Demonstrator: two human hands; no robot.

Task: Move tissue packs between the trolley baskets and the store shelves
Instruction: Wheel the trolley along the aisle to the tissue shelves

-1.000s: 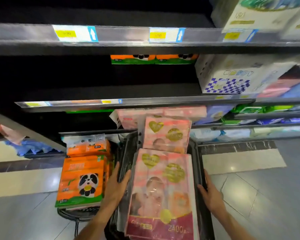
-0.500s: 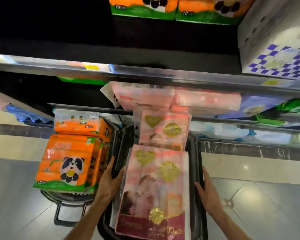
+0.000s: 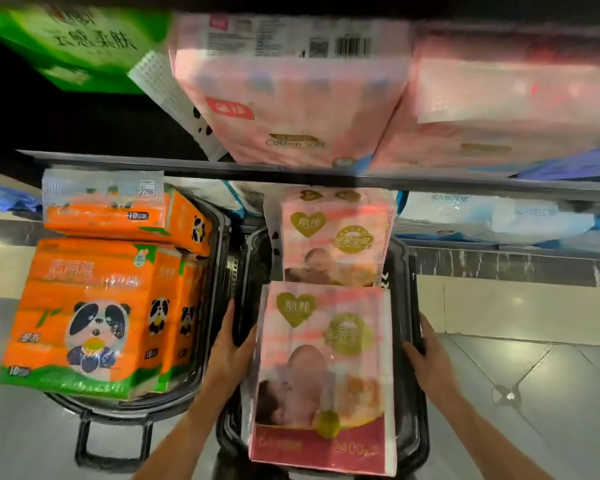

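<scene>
A black trolley basket (image 3: 414, 431) holds two pink tissue packs, the nearer one (image 3: 326, 368) lying flat and another (image 3: 336, 237) behind it. My left hand (image 3: 231, 351) is closed over the basket's left rim, beside the nearer pink pack. My right hand (image 3: 430, 365) grips the right rim, thumb inside. To the left, a second black basket (image 3: 219, 244) carries a large orange panda tissue pack (image 3: 84, 313) with a smaller orange pack (image 3: 118, 213) behind it.
A metal shelf edge (image 3: 118, 161) crosses the view just above the baskets. On the shelf lie pink tissue packs (image 3: 291, 98) and a green pack (image 3: 77, 39). White and blue packs (image 3: 482, 220) fill the lowest shelf at right. Tiled floor (image 3: 534, 393) lies to the right.
The view has tilted down and drawn closer to the shelves and baskets. Both hands have stayed on the rims of the basket with the pink packs.
</scene>
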